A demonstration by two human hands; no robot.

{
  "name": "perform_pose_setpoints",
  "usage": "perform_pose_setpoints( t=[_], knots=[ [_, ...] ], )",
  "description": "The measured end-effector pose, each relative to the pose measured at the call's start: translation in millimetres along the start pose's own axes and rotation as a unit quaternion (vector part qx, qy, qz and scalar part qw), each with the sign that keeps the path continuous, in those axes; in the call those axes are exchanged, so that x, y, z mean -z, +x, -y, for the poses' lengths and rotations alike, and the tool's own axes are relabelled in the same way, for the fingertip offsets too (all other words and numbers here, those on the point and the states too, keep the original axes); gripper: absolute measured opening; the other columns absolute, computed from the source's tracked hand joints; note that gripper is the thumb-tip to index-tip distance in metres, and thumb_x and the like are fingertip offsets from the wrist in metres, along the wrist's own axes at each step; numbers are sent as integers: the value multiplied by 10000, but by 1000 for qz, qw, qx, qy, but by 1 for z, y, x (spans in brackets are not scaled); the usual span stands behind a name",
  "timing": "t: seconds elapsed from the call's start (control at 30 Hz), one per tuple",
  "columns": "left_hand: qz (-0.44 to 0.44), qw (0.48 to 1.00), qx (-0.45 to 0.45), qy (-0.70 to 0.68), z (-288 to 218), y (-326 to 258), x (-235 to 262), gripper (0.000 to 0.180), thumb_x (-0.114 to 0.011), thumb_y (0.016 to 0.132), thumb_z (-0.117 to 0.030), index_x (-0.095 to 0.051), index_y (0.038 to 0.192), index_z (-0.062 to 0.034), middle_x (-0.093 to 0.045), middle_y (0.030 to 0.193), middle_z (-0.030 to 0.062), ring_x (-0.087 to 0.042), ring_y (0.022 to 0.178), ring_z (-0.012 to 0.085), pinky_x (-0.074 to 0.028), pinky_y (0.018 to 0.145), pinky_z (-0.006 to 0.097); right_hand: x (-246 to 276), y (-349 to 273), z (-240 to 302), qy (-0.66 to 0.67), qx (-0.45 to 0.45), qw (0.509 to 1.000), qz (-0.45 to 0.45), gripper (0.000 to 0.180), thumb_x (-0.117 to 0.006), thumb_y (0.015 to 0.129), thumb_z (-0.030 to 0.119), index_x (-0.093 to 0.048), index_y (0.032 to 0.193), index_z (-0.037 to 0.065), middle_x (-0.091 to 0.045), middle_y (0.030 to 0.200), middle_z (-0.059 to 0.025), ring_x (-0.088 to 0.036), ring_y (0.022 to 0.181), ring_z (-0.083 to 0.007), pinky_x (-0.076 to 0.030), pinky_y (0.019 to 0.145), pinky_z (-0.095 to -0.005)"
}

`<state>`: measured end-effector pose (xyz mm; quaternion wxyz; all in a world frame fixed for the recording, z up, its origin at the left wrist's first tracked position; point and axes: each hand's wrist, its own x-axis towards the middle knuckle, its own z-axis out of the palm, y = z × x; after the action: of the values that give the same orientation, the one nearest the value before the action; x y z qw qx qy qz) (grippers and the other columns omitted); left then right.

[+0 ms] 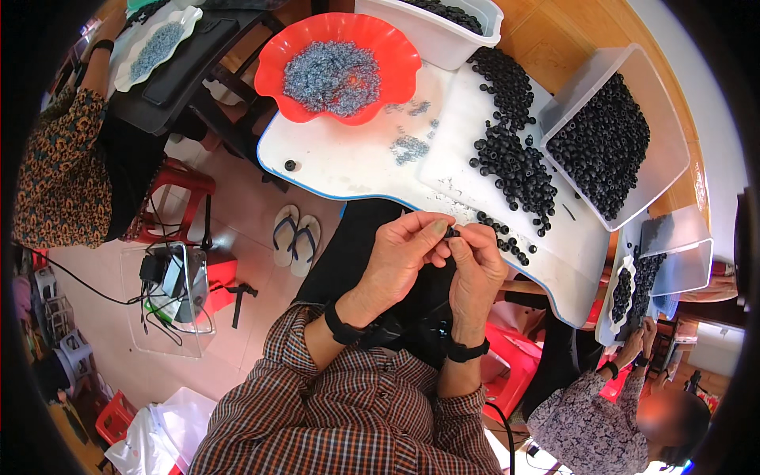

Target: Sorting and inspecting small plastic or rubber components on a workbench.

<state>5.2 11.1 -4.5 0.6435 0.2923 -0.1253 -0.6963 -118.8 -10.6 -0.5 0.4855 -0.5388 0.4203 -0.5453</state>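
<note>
My left hand and my right hand meet just in front of the table's near edge. Thumbs and fingers of both are closed in a pinch on a small black round part, which the fingertips mostly cover. Whether a second small piece is with it, I cannot tell. Closest to my right hand, loose black round parts trail along the table edge. Farther off, more black round parts lie heaped on a white sheet, and small clear rings are scattered left of it.
A red scalloped bowl of clear rings stands on the white table. A translucent bin tips black parts out at the right. One black part sits near the left edge. Co-workers sit at left and lower right; slippers lie on the floor.
</note>
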Motion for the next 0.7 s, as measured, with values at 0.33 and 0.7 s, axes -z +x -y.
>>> perform_pose_setpoints(
  t=[0.33,0.7],
  knots=[
    [-1,999,-29,36,3,-1,-1,215,-586,960,-123,-643,1104,26,-642,857,34,-596,718,74,-513,623,200,0,-3,-2,15,-12,1000,-17,139,-705,817,-33,-677,950,-5,-565,960,-43,-540,856,-108,-455,736,-222],
    [6,997,-53,59,1,-6,-2,222,-544,978,-95,-634,1139,30,-647,894,57,-599,739,88,-527,641,219,-1,-4,2,-63,36,997,-10,121,-690,844,-6,-658,960,-13,-559,984,-58,-550,863,-113,-472,744,-233]
  ],
)
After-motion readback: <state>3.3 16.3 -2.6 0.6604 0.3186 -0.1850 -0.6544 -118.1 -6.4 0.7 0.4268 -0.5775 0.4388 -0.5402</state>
